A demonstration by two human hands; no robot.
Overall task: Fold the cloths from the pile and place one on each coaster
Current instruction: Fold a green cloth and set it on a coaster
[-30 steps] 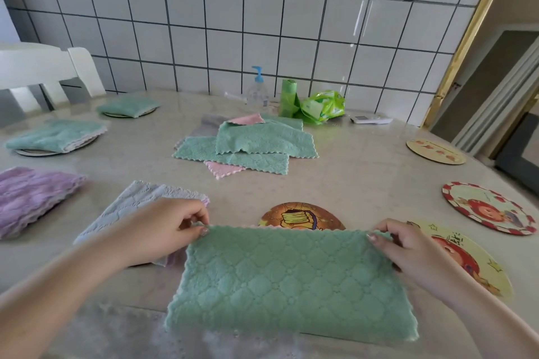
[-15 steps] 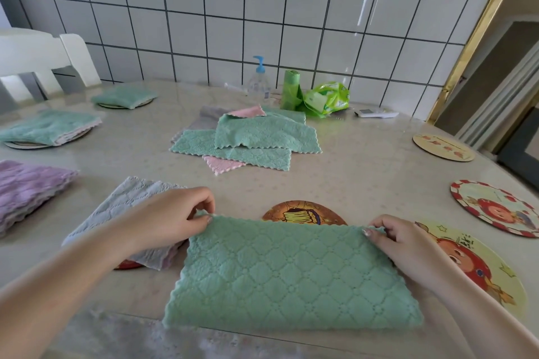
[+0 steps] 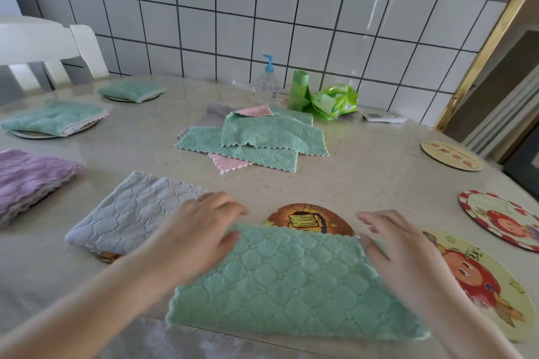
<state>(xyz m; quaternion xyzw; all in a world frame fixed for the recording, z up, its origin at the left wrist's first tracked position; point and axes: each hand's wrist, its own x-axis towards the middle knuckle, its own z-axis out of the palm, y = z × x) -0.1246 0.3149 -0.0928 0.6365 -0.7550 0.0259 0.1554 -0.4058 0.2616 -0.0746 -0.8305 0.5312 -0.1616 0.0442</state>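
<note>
The green cloth [image 3: 291, 283] lies flat at the near edge of the table [image 3: 364, 178], folded into a wide rectangle, quilted in a diamond pattern with a fuzzy pile and a scalloped hem. The left hand [image 3: 198, 230] rests on its far left corner, fingers loosely extended and blurred, thumb tip on the fabric; no pinch to be seen. The right hand [image 3: 390, 242] sits over the far right corner, fingers spread and fairly straight, hovering or just touching, too blurred to say which. Just beyond the cloth's far hem, an orange round coaster [image 3: 309, 218] peeks out between the two hands, flat and printed. Left of it, a grey folded cloth [image 3: 128, 213], same quilted weave, covers another coaster. Towards the right edge lie three bare discs: a yellow cartoon coaster [image 3: 484, 283] beside the right wrist, a red-rimmed coaster [image 3: 501, 218] beyond it, a pale coaster [image 3: 452, 156] farther back. Mid-table, the pile of cloths [image 3: 253, 137], green and pink, lies rumpled. Along the left edge: a purple folded cloth [image 3: 29, 178] and two green folded cloths [image 3: 55, 118] on round coasters.
</note>
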